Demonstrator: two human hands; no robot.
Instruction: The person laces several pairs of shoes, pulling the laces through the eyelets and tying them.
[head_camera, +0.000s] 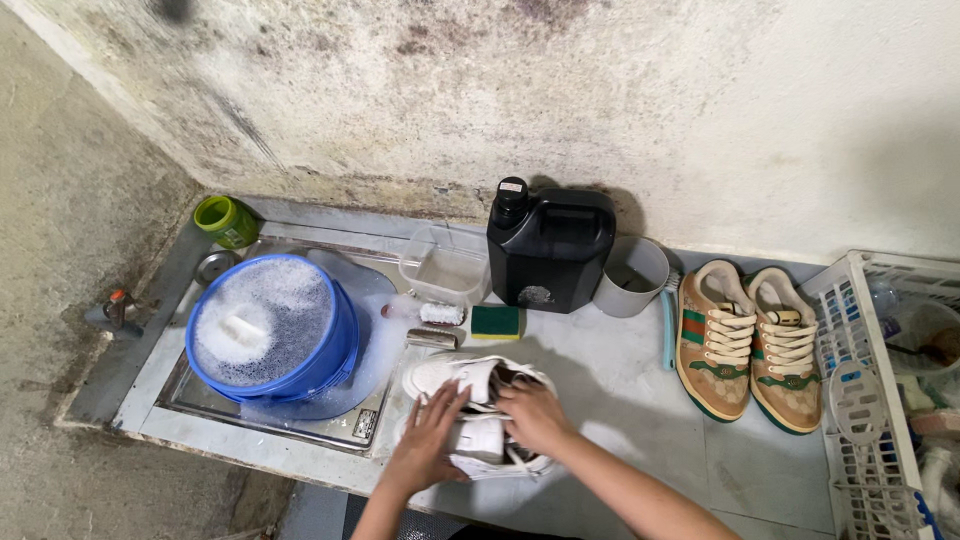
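A pair of white sneakers (462, 374) lies on the grey counter near its front edge. My left hand (432, 435) rests flat with spread fingers on the nearer white shoe. My right hand (532, 413) grips the same pair from the right, its fingers curled into the laces and tongue area. To the left, a blue basin (330, 362) full of soapy foam sits in the metal sink (200, 400), with a white object floating in the suds.
A scrub brush (432, 313), a green-yellow sponge (495, 321), a clear plastic tub (445, 265), a black jug (550, 247) and a grey cup (630, 275) line the back. A tan pair of sneakers (750, 340) and a white plastic basket (880, 400) are on the right. A green cup (226, 221) stands far left.
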